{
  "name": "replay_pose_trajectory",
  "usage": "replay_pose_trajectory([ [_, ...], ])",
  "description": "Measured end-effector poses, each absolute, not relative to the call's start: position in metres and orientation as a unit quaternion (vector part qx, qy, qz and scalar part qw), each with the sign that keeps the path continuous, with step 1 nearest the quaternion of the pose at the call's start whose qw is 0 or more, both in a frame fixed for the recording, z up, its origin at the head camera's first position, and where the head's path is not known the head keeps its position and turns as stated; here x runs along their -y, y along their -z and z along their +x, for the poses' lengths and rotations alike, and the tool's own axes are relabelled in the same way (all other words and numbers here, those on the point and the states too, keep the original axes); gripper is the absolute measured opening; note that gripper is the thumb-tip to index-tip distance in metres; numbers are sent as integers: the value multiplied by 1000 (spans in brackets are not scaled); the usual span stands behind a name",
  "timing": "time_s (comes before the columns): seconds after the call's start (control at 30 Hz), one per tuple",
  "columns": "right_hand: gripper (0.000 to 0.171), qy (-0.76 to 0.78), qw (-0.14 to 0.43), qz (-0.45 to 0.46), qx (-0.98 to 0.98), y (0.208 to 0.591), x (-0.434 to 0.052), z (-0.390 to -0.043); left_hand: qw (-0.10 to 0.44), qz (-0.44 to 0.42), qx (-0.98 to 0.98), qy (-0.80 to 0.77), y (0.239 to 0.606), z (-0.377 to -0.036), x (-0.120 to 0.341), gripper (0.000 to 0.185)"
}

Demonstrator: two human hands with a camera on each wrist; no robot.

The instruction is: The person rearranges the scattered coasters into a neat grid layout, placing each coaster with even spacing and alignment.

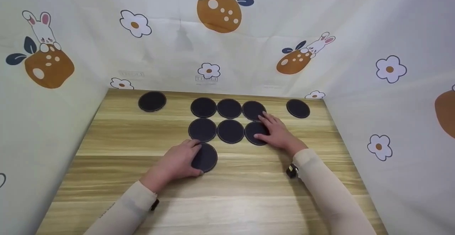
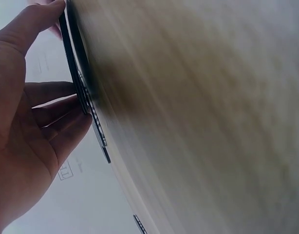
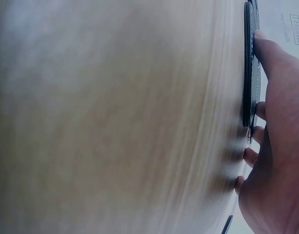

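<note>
Because the left hand (image 1: 177,162) pinches the near disc (image 1: 207,158) by its rim, thumb on the near side and fingers on the far, a push too far could nudge the mid-left disc (image 1: 202,129) out of line. These two seem to touch, though the fingers hide part of the join, and whether the near disc lies quite flat on the table (image 1: 249,196) I cannot tell; if tilted, its edge could ride up over its neighbour. The right hand (image 1: 279,132) grips nothing: spread wide, it rests its thumb on the mid-right disc (image 1: 252,132) while a fingertip reaches the far-right disc (image 1: 251,110). Dragging there could slide both, and the shove could pass left along each row to the mid-centre disc (image 1: 230,131) and far-centre disc (image 1: 229,108), which sit edge to edge with them. All look thin, so they would probably skid easily. The left loose disc (image 1: 152,101) lies well apart; the right loose disc (image 1: 298,108) is nearer, where a careless sweep of the right fingers might knock it.
</note>
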State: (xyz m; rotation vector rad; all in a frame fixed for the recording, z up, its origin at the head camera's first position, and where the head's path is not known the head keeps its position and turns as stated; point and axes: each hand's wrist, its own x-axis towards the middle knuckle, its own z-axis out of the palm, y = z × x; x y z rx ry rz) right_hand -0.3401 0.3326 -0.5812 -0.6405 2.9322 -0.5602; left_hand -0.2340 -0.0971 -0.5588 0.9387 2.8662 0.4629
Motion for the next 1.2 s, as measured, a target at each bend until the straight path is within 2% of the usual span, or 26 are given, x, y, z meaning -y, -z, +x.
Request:
replay_pose_trajectory([
  [0.5,95,182,16,-231,-956,588,-336,-343,38,309,-937,-157,557,-232,96,93],
  [0.83,93,185,20,-227,-956,584,-334,-342,42,296,-938,-173,558,-233,96,93],
  [1.2,91,184,30,-214,-959,583,-332,-340,20,263,-938,-223,545,-251,116,68],
])
